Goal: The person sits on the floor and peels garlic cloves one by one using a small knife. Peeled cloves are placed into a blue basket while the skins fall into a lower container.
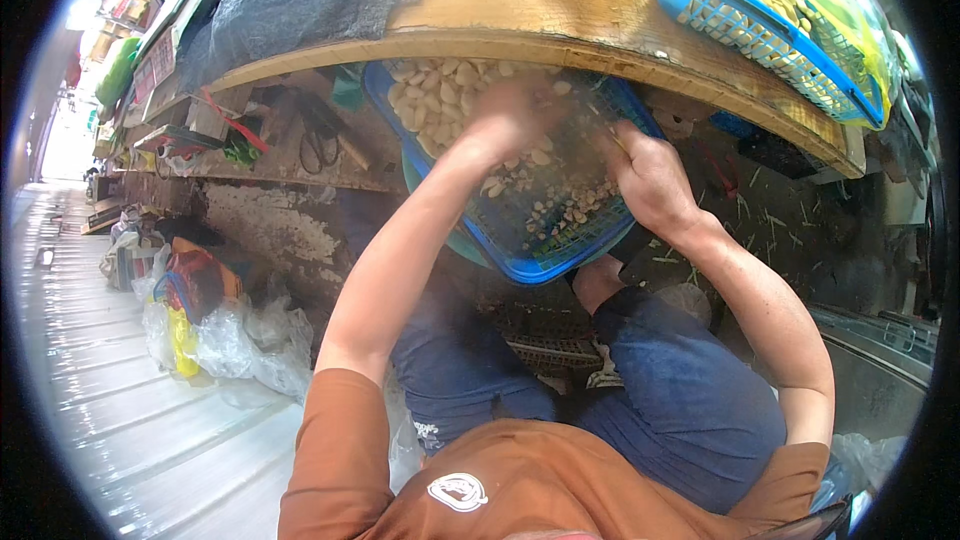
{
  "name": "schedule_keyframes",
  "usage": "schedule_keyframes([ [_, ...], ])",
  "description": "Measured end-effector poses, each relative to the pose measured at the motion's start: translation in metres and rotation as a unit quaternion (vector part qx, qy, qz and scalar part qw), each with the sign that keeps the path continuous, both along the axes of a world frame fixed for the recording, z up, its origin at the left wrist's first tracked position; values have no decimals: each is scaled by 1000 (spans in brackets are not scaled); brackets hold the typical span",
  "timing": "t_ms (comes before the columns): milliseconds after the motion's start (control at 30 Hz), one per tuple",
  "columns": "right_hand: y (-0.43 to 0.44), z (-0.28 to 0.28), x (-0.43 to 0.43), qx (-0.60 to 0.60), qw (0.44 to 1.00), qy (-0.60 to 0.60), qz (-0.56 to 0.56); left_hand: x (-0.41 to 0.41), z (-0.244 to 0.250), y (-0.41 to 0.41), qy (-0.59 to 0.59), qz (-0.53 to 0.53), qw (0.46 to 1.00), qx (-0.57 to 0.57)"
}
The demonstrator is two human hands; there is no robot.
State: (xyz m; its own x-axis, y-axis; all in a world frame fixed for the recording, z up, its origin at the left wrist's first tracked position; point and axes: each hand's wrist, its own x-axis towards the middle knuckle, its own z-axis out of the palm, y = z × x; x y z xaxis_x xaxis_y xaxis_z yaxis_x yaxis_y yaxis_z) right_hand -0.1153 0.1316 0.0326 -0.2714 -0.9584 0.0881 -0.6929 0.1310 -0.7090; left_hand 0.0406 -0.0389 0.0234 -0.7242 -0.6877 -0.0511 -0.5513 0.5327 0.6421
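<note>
A blue plastic basket (540,270) stands between my knees, partly under the table's front edge. Peeled garlic cloves (446,94) fill its far left part, and small brownish bits (574,210) lie in its near right part. Above the cloves is my left hand (521,112), blurred, so its fingers and anything between them cannot be made out. My right hand (649,172) is over the basket's right rim, its fingers closed around a thin object like a small knife, whose blade is blurred.
A wooden table (525,0) curves across in front, bearing a dark cloth (307,0) and, at the right, another blue basket (787,34) of pale cloves with yellow plastic. Scissors (319,150) lie on a shelf at the left. Clear plastic bags (255,337) are beside my left leg.
</note>
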Motion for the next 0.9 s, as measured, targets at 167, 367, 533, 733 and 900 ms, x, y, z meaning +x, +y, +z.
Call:
schedule_keyframes([
  [167,0,-2,-2,12,1000,9,-1,-20,-14,-1,-169,-69,960,-211],
  [367,0,2,-1,5,1000,13,-7,-33,-8,3,-181,-80,953,-228],
  [533,1,-3,-4,-12,1000,7,-4,-9,9,5,-40,-67,997,-8],
  [733,4,4,2,-33,999,7,9,42,25,42,286,30,857,427],
  [900,6,14,15,-67,996,19,52,55,23,51,345,56,790,503],
])
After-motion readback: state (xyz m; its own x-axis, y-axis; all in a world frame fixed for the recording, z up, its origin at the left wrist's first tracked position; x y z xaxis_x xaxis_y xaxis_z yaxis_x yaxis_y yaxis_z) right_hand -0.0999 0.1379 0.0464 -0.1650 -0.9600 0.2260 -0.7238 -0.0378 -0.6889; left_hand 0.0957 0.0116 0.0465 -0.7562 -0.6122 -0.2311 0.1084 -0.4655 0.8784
